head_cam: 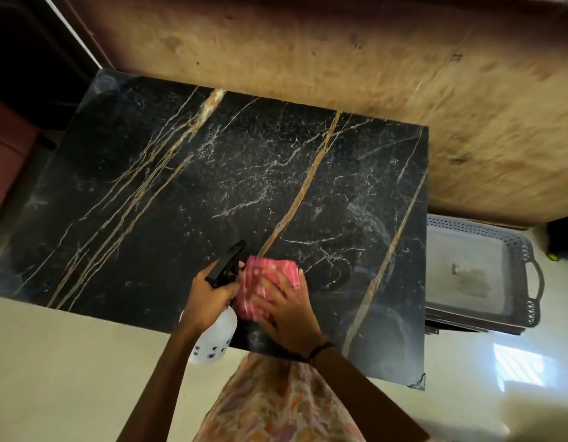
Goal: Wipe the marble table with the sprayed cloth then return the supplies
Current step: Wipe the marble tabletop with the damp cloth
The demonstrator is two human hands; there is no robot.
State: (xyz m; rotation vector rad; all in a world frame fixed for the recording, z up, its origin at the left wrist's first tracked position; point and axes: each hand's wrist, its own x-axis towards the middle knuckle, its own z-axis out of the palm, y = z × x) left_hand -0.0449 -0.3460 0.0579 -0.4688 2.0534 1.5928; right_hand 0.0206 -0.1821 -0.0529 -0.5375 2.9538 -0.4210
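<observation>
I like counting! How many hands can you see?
2. The left hand grips the spray bottle at the table's near edge; the right hand presses the pink cloth beside it.

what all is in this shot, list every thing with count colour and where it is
marble table: one, black with gold and white veins, centre of view
cloth: one, pink and red check, folded, on the table near its front edge
spray bottle: one, white translucent body with small dark marks and a black trigger head, held at the table's front edge, left of the cloth
tray: one, grey with perforated rim and a handle, low beside the table's right end
wall: one, worn tan, behind the table
floor: pale and glossy, in front of the table
left hand: one, grips the spray bottle's neck
right hand: one, fingers spread, presses on the cloth
</observation>
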